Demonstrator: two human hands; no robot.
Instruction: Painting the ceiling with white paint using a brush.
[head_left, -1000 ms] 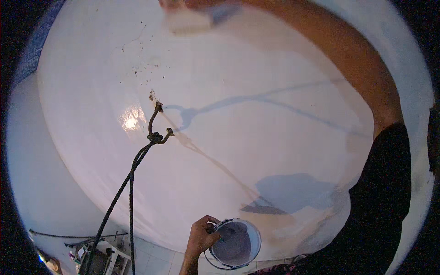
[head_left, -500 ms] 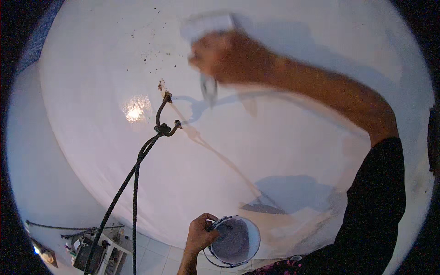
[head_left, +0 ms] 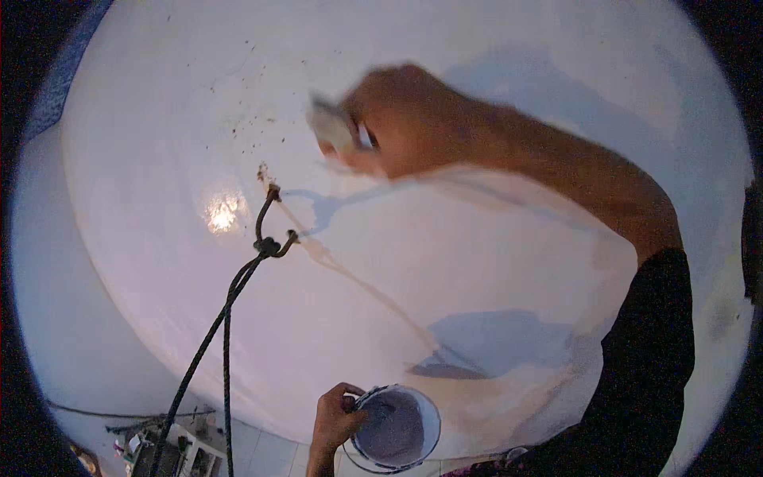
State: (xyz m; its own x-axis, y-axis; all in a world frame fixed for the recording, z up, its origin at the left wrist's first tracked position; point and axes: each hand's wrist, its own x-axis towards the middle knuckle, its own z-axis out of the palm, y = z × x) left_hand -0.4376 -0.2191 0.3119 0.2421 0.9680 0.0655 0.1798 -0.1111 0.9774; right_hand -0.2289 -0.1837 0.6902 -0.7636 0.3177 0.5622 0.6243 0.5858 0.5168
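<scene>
Low in the picture, my left hand [head_left: 338, 417] grips the rim of a small white bucket [head_left: 434, 423]. Greyish paint [head_left: 389, 429] lies inside it, and its wire handle hangs down at the side. Up above, my right hand [head_left: 409, 119] is closed around a paintbrush [head_left: 332, 126], partly smeared by motion. Both are in front of a large, white, curved surface [head_left: 413, 246], but whether the bristles touch it I cannot tell. Left of the brush, a dark rope [head_left: 208, 340] is tied to a metal loop [head_left: 265, 219] fixed in that surface.
Dark specks and a rusty patch [head_left: 263, 175] mark the surface above the loop. Two rope strands run down past a cluttered shelf [head_left: 187, 449] at the lower left. Pale floor tiles [head_left: 270, 453] show below. Blue cloth-like material [head_left: 60, 79] is at the upper left.
My right hand has swung lower and turned, so the brush now points left instead of up. My left hand and the bucket sit slightly lower and further left in the picture.
</scene>
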